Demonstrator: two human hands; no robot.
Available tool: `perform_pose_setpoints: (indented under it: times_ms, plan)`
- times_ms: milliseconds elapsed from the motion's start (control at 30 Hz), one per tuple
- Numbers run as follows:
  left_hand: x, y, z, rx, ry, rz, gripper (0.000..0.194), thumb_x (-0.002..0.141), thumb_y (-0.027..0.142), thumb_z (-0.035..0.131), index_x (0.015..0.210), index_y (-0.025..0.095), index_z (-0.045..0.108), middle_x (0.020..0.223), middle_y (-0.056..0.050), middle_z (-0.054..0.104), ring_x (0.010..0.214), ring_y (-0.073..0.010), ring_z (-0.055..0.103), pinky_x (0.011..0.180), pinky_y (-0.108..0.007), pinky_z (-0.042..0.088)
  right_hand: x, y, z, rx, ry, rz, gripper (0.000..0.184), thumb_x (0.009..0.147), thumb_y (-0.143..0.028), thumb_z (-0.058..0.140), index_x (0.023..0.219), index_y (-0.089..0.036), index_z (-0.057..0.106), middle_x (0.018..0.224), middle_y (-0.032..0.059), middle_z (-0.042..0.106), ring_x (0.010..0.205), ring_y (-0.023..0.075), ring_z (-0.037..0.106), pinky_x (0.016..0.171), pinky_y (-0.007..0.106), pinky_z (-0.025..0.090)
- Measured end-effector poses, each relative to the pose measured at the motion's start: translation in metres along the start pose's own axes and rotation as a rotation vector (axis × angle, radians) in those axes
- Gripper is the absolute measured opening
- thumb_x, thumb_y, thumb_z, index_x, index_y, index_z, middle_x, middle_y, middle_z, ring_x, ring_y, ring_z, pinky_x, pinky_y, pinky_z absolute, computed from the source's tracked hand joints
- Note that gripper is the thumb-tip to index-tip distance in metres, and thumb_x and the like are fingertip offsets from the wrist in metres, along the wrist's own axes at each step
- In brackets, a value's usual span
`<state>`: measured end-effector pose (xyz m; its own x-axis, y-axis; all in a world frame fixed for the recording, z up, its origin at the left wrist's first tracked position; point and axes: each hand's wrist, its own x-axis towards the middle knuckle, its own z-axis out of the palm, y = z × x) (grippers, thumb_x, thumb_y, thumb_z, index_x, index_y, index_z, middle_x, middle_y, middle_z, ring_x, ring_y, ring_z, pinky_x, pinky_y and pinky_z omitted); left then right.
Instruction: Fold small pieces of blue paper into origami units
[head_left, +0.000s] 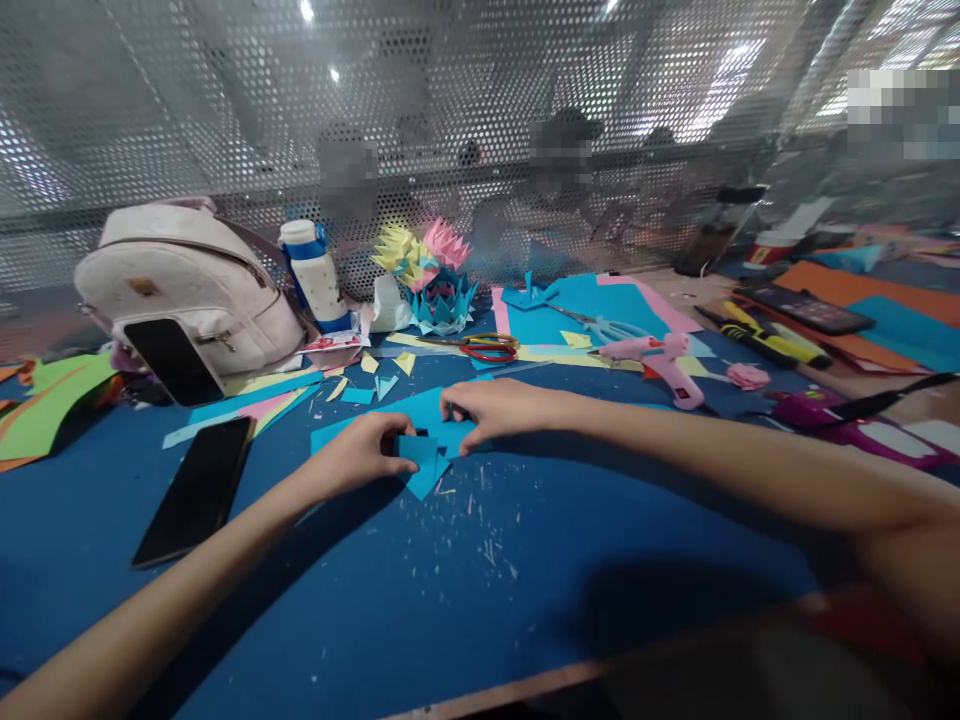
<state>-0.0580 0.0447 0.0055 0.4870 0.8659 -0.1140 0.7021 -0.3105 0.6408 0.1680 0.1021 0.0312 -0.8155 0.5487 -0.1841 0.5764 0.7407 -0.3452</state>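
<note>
Small blue paper squares (424, 462) lie partly overlapped near the middle of the blue table (450, 620). My left hand (364, 448) is closed on one of them, its thumb in front and its fingers behind the paper's left side. Just right of the squares, my right hand (499, 408) hovers low with curved fingers and the thumb apart; nothing shows between them. Beneath and behind both hands spreads a larger blue sheet (334, 436), partly covered by them.
Behind my hands are red-handled scissors (487, 347), a pink glue gun (660, 362) and paper scraps. A folded paper flower model (442, 300), bottle (311, 275) and backpack (187, 270) stand farther back. A phone (196, 490) lies left; yellow-black cutters (772, 335) lie right.
</note>
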Motion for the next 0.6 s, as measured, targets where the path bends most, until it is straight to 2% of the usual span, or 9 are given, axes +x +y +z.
perform_pose_setpoints:
  times_ms: [133, 200, 300, 400, 500, 600]
  plan:
    - [-0.009, -0.002, -0.023, 0.094, -0.074, -0.01, 0.032, 0.071, 0.026, 0.068, 0.101, 0.018, 0.059, 0.068, 0.004, 0.048, 0.063, -0.0149, 0.047, 0.056, -0.024, 0.034, 0.009, -0.001, -0.006, 0.012, -0.095, 0.024, 0.035, 0.068, -0.037, 0.073, 0.09, -0.018, 0.052, 0.082, 0.0019, 0.058, 0.068, 0.0143, 0.05, 0.05, 0.025, 0.027]
    - [-0.015, -0.005, -0.035, 0.167, -0.099, -0.006, 0.036, 0.073, 0.027, 0.068, 0.107, 0.021, 0.06, 0.076, 0.001, 0.053, 0.069, -0.0167, 0.05, 0.06, -0.026, 0.037, 0.011, 0.001, -0.006, 0.034, -0.112, -0.009, 0.032, 0.071, -0.04, 0.071, 0.078, -0.018, 0.05, 0.072, -0.0004, 0.053, 0.061, 0.012, 0.045, 0.05, 0.025, 0.024]
    - [-0.019, -0.004, -0.04, 0.225, 0.054, 0.072, 0.031, 0.076, 0.029, 0.066, 0.105, 0.019, 0.061, 0.096, -0.005, 0.059, 0.084, -0.0202, 0.054, 0.073, -0.032, 0.042, 0.01, 0.003, -0.004, 0.103, -0.108, -0.051, 0.035, 0.078, -0.04, 0.065, 0.064, -0.018, 0.04, 0.061, -0.0035, 0.043, 0.054, 0.0089, 0.037, 0.049, 0.025, 0.023]
    - [-0.016, 0.004, -0.025, 0.156, 0.198, 0.116, 0.018, 0.085, 0.032, 0.057, 0.097, 0.019, 0.064, 0.097, -0.005, 0.062, 0.083, -0.019, 0.056, 0.075, -0.033, 0.044, 0.004, 0.002, 0.0, 0.287, -0.144, -0.041, 0.033, 0.078, -0.037, 0.065, 0.067, -0.018, 0.041, 0.059, -0.0048, 0.044, 0.052, 0.0079, 0.04, 0.049, 0.024, 0.027]
    - [-0.01, 0.016, 0.0, -0.03, 0.173, 0.151, 0.015, 0.086, 0.031, 0.057, 0.094, 0.019, 0.063, 0.091, -0.004, 0.066, 0.08, -0.0175, 0.058, 0.073, -0.031, 0.045, -0.003, -0.005, 0.005, 0.498, -0.21, -0.031, 0.028, 0.078, -0.038, 0.064, 0.073, -0.018, 0.044, 0.057, -0.0053, 0.049, 0.05, 0.0084, 0.048, 0.049, 0.022, 0.033]
    - [-0.007, 0.024, 0.018, -0.106, 0.172, 0.121, 0.012, 0.083, 0.029, 0.06, 0.082, 0.017, 0.061, 0.075, -0.001, 0.062, 0.071, -0.0161, 0.055, 0.066, -0.028, 0.043, -0.011, -0.012, 0.011, 0.572, -0.166, -0.03, 0.024, 0.079, -0.034, 0.062, 0.076, -0.017, 0.046, 0.056, -0.0058, 0.05, 0.048, 0.0077, 0.05, 0.049, 0.021, 0.035]
